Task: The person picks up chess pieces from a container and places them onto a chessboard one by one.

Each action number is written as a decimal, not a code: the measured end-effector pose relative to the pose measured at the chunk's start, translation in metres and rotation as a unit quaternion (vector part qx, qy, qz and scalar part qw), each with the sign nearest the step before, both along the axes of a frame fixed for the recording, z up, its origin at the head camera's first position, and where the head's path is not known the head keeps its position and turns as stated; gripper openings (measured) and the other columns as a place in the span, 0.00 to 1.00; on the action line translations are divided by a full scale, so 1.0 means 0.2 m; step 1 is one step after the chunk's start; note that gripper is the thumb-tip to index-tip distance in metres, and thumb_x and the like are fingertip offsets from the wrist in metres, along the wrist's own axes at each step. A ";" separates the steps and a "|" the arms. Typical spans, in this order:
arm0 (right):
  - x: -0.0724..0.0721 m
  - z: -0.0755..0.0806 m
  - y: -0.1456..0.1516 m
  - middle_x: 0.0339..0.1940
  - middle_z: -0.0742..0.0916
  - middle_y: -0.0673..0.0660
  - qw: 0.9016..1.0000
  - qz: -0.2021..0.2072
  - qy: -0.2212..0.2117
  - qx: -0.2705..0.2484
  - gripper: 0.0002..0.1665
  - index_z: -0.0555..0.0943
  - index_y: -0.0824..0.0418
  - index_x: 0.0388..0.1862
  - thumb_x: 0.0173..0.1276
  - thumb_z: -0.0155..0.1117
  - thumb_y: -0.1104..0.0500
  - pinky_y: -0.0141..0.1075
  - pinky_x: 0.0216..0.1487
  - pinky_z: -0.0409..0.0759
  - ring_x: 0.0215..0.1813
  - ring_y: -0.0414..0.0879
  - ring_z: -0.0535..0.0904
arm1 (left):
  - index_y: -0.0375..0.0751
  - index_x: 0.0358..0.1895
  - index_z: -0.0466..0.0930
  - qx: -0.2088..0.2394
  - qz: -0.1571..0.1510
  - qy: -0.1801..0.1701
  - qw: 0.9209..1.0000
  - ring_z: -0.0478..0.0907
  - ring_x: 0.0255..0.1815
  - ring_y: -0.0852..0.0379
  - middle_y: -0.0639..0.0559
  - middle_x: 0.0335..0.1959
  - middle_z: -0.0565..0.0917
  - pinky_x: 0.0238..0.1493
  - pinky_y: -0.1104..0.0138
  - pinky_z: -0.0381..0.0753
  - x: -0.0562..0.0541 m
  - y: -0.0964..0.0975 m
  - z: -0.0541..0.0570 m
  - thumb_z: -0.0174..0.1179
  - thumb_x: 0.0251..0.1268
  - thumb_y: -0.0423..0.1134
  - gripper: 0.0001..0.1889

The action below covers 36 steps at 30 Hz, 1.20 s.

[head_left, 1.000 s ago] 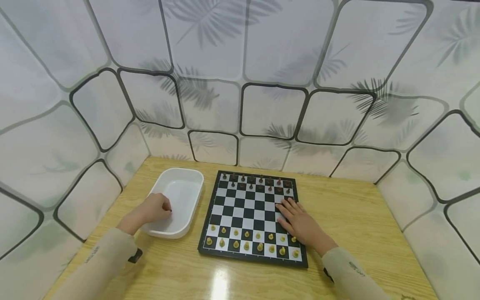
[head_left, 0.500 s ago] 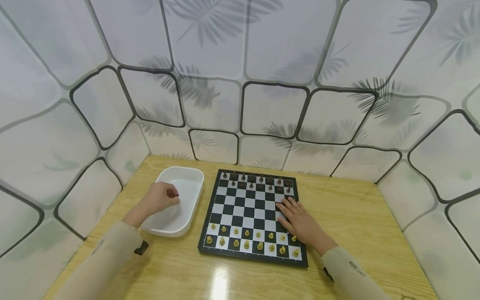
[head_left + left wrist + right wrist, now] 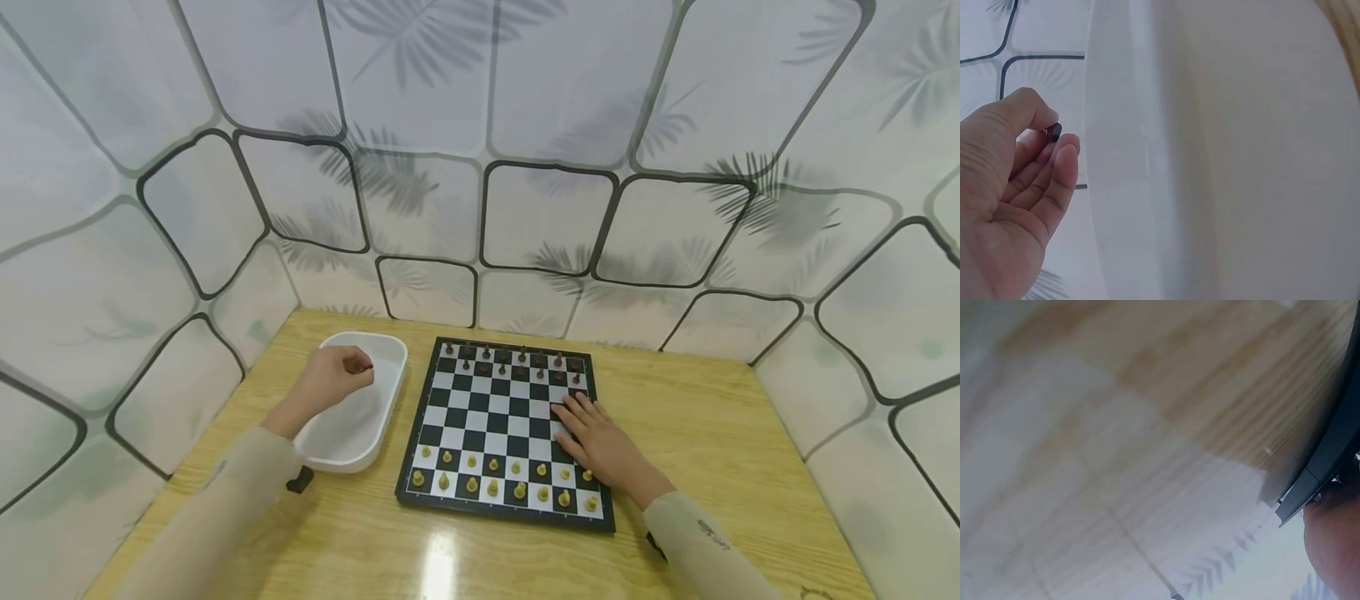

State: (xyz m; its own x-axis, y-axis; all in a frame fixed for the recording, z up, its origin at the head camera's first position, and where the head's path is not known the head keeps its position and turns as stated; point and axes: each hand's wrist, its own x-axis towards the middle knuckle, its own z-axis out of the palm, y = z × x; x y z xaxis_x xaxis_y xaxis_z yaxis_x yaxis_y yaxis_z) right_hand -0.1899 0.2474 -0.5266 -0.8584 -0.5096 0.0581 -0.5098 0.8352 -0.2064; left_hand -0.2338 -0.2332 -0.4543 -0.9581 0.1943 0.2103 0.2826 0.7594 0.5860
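My left hand is over the white tray, pinching a small dark chess piece between thumb and fingertips. Only one end of the piece shows in the left wrist view; the fingers cover the rest. To the right of the tray lies a chessboard. Yellow chess pieces stand in two rows on its near side, and dark reddish-brown chess pieces line its far side. My right hand rests on the board's right edge with fingers spread, holding nothing.
Board and tray lie on a light wooden table. Patterned fabric walls close off the back and both sides. The tray's raised rim stands between my left hand and the board.
My left hand has risen from low in the tray and moved forward and right, keeping the dark chess piece pinched. The right hand has stayed put on the board.
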 end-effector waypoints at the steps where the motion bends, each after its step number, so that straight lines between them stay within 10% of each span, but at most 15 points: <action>1: 0.00 0.00 0.00 0.83 0.68 0.68 1.000 0.001 0.002 0.000 0.35 0.67 0.61 0.82 0.85 0.52 0.44 0.64 0.82 0.58 0.85 0.68 0.58 | 0.39 0.36 0.89 0.002 -0.002 0.005 1.000 0.83 0.32 0.57 0.49 0.31 0.90 0.37 0.63 0.81 -0.01 0.01 0.00 0.69 0.65 0.34 0.03; 36: -0.01 -0.03 0.01 0.84 0.66 0.67 1.000 -0.004 -0.006 0.001 0.36 0.66 0.60 0.83 0.86 0.50 0.42 0.64 0.83 0.56 0.86 0.67 0.56 | 0.35 0.40 0.90 0.015 -0.047 -0.009 0.999 0.87 0.40 0.49 0.43 0.38 0.91 0.45 0.55 0.87 -0.24 0.39 0.05 0.69 0.66 0.34 0.06</action>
State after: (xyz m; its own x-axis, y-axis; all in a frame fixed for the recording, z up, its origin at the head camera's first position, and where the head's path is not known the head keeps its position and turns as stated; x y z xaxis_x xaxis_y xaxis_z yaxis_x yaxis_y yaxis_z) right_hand -0.1925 0.2486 -0.5324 -0.8632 -0.5028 0.0462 -0.5004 0.8398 -0.2104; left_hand -0.2818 -0.1555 -0.4451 -0.9394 0.2779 0.2009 0.3418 0.7124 0.6129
